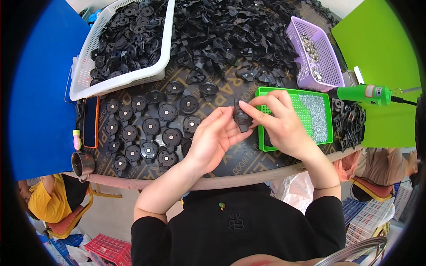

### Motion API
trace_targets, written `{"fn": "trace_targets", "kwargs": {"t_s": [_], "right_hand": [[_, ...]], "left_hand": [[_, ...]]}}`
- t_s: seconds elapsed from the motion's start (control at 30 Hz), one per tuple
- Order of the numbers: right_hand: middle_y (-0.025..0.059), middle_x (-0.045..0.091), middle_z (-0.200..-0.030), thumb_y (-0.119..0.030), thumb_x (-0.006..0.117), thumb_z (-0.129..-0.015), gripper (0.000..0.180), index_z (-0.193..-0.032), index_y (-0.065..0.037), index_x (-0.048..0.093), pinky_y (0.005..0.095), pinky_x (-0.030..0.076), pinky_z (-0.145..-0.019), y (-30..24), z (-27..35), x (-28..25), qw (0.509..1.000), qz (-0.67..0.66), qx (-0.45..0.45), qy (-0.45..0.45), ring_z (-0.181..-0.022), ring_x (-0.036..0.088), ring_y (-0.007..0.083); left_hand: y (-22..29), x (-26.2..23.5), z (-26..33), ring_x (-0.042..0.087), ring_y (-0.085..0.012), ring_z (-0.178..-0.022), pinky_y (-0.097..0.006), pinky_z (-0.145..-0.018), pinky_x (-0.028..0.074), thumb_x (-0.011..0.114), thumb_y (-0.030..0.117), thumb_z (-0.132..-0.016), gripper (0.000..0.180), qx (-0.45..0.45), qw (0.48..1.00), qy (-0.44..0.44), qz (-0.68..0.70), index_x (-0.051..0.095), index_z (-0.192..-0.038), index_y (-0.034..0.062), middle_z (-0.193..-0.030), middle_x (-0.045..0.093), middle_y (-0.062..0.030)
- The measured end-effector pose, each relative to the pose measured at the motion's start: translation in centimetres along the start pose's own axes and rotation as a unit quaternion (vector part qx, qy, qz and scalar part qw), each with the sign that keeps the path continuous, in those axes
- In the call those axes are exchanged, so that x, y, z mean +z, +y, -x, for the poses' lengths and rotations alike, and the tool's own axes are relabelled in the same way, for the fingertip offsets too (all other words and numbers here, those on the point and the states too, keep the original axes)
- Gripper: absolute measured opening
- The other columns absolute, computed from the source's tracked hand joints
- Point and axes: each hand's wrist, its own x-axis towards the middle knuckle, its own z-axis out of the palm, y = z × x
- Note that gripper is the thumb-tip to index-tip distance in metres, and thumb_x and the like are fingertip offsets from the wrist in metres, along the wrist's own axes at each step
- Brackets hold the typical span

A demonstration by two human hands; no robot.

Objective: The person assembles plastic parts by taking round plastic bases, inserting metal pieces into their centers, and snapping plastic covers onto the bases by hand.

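Observation:
In front of my chest, over the dark tabletop, I hold a small black moulded plastic part (242, 119). My left hand (210, 141) is palm up, its fingers supporting the part from below and the left. From the right, my right hand (284, 125) pinches the same piece, the index fingertip pressed against its upper end. Beneath my right hand lies a green tray (329, 116), with small silvery screws (314, 111) heaped in its right portion. Left of my hands, round black wheel-like pieces (167, 112) with metal centres stand in rows. My fingers hide part of the held piece.
A white basket (165, 62) of black discs stands back left, beside a large pile of black parts (222, 35). A purple basket (326, 84) holds metal pieces. A green electric screwdriver (370, 94) is at right. A phone (91, 122) and metal cup (83, 164) lie left.

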Motion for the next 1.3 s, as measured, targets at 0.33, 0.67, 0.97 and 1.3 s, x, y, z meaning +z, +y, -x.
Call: {"fn": "trace_targets", "kwargs": {"t_s": [0.33,0.67,0.97,1.3], "right_hand": [[0.0152,0.050,-0.112,-0.011,0.058,-0.080,0.014,-0.092,-0.019,0.059,0.0390,0.048,-0.078,-4.5,2.3,-5.7,0.955,-0.017,-0.037,0.293,-0.096,0.054,0.0325],[0.0173,0.043,-0.116,-0.004,0.043,-0.083,0.025,-0.096,-0.022,0.055,0.0404,0.050,-0.066,-4.9,3.4,-9.0,0.936,0.052,-0.182,0.296,-0.090,0.052,0.0356],[0.0222,0.049,-0.101,0.005,0.044,-0.078,0.028,-0.098,-0.013,0.051,0.0430,0.049,-0.065,-5.1,3.4,-9.0,0.933,0.044,-0.141,0.328,-0.079,0.053,0.0345],[0.0062,0.061,-0.090,-0.003,0.065,-0.067,0.027,-0.093,-0.007,0.064,0.0348,0.045,-0.075,-1.4,2.2,-6.3,0.990,0.063,0.069,0.108,-0.086,0.054,0.0261]], "left_hand": [[0.9,0.0,0.9,0.061,-0.0132,-0.082,-0.025,-0.072,0.048,0.062,-0.001,-0.080,0.025,0.106,0.978,-0.016,-0.181,0.046,-0.100,0.0034,-0.095,0.059,-0.0069],[2.0,-1.6,1.8,0.057,-0.0259,-0.089,-0.034,-0.074,0.049,0.060,0.000,-0.071,0.024,0.359,0.484,-0.017,-0.798,0.059,-0.094,0.0046,-0.093,0.058,-0.0082],[2.8,-2.8,0.7,0.057,-0.0246,-0.103,-0.034,-0.084,0.048,0.055,0.003,-0.071,0.019,0.363,0.352,-0.016,-0.863,0.055,-0.089,0.0010,-0.100,0.060,-0.0111],[3.4,-2.2,1.1,0.052,-0.0179,-0.081,-0.027,-0.070,0.043,0.060,0.005,-0.064,0.018,0.348,0.299,-0.011,-0.888,0.060,-0.081,-0.0016,-0.095,0.065,-0.0088]]}}
